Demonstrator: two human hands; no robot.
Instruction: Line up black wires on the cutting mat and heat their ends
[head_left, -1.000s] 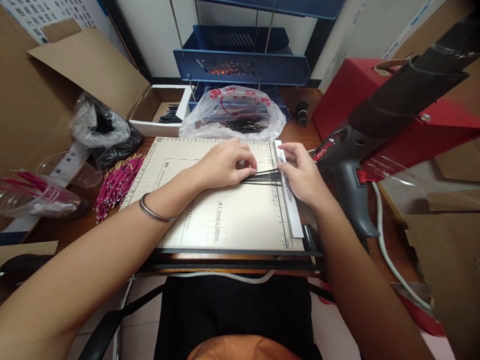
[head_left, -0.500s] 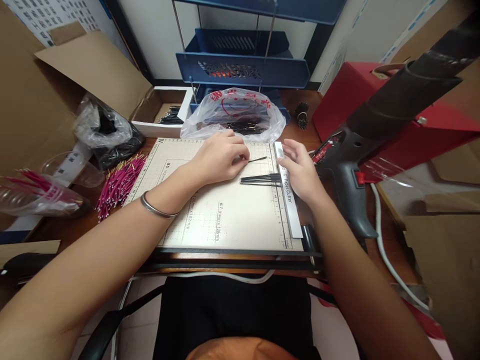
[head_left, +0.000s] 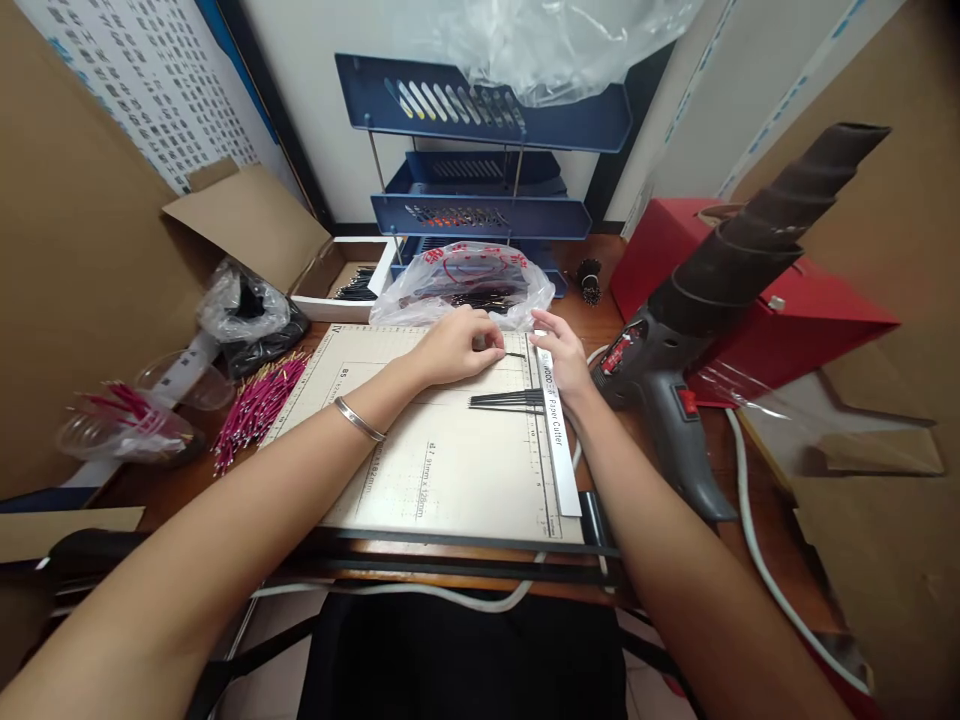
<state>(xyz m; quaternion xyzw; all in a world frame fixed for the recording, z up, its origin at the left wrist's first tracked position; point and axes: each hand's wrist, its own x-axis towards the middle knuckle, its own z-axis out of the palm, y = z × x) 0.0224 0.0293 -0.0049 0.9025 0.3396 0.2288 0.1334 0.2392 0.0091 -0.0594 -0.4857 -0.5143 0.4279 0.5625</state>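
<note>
My left hand [head_left: 461, 345] pinches a thin black wire [head_left: 516, 355] between thumb and fingertips, above the far part of a cream-coloured paper cutter board [head_left: 397, 470]. The wire points right. Below it, several black wires [head_left: 506, 400] lie side by side on the board, their right ends at the white "Paper Cutter" bar [head_left: 559, 440]. My right hand [head_left: 562, 355] is at the far end of that bar, fingers apart and slightly bent, with the thumb over the bar. Nothing shows between its fingers.
Behind the board sits a plastic bag [head_left: 465, 285] of dark wires, with a blue rack [head_left: 480, 215] beyond. Purple wires [head_left: 259, 405] are piled at left, near an open carton [head_left: 330, 305]. A heat gun [head_left: 667, 370] and red box [head_left: 825, 290] stand at right.
My right hand's fingers have loosened and spread at the bar's far end. My left hand keeps its pinch on the black wire, which has come closer to the bar. The camera view has tilted up.
</note>
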